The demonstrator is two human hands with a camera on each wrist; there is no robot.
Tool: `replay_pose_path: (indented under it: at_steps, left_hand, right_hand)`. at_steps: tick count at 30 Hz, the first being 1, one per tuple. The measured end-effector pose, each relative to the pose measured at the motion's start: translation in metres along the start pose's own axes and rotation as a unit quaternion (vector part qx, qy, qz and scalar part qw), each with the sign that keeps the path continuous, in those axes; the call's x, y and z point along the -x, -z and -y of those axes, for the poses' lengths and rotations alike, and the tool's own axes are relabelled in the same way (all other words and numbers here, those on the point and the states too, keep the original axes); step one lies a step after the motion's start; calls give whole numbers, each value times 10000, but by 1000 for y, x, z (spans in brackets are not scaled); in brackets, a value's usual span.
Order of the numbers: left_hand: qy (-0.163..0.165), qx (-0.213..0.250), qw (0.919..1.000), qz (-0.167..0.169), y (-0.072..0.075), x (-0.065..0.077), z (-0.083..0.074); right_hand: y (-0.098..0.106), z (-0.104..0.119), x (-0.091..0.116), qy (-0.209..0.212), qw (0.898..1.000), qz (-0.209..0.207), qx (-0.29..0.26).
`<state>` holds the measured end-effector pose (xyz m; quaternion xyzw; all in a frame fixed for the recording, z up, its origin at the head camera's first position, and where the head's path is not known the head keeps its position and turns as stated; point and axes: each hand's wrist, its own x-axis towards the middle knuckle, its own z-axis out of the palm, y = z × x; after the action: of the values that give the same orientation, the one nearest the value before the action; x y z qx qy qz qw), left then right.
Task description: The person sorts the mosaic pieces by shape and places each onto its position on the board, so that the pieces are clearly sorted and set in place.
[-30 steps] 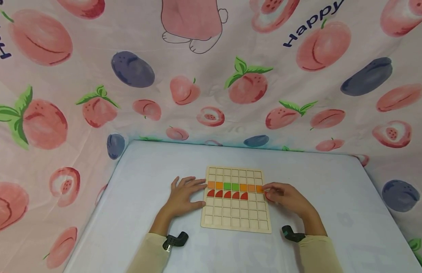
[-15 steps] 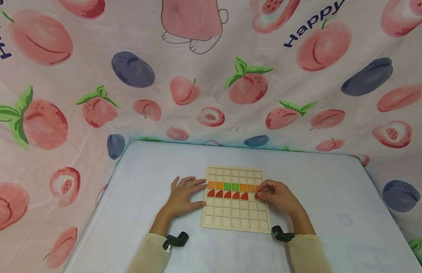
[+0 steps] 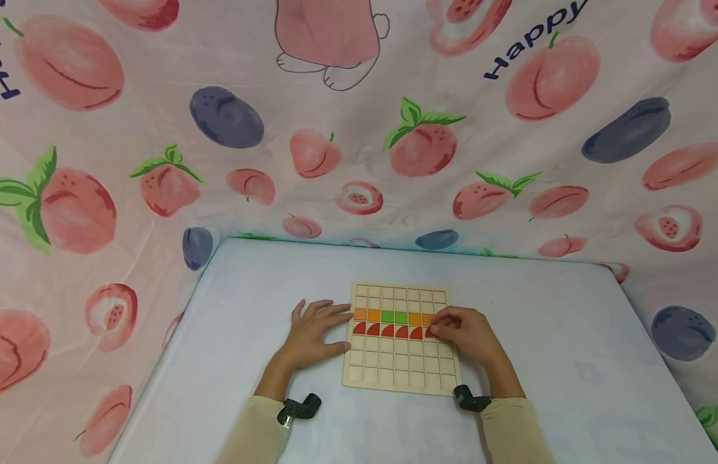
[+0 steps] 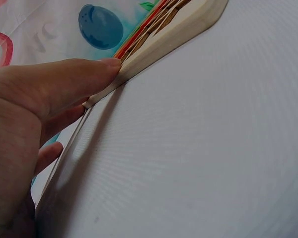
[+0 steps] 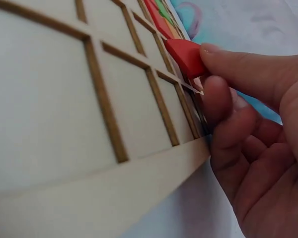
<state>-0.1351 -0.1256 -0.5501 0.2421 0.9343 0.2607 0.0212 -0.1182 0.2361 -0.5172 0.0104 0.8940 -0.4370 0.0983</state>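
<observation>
A pale wooden grid board [image 3: 394,378] lies on the table. One of its rows bears orange and green square tiles [image 3: 394,316]; the row just below bears red quarter-circle pieces [image 3: 388,331]. My right hand [image 3: 470,332] pinches another red quarter-circle piece [image 5: 187,57] between thumb and fingers, over that red row near the board's right side. It hides the right end of both rows in the head view. At the left edge, my left hand [image 3: 315,335] lies with fingers spread, and its thumb [image 4: 97,74] touches the board's rim in the left wrist view.
The board rests on a white-covered table [image 3: 266,277]. Behind and beside it hangs a cloth [image 3: 347,129] printed with peaches and dark plums. Each wrist wears a black camera mount, the left mount [image 3: 300,407] and the right mount [image 3: 471,398].
My right hand has moved left from the board's right edge, carrying the red quarter-circle piece to the sixth column of the red row. The left hand has stayed still.
</observation>
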Motion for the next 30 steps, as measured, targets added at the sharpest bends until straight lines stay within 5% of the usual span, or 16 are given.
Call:
replay_pose_path:
  at_steps: [12, 30]
  left_hand:
    - [-17, 44, 10000, 21, 0, -1, 1]
    - [-24, 39, 10000, 10, -1, -1, 2]
  right_hand:
    - [-4, -2, 2, 308, 9978, -311, 488]
    - [4, -7, 3, 645, 9959, -117, 622]
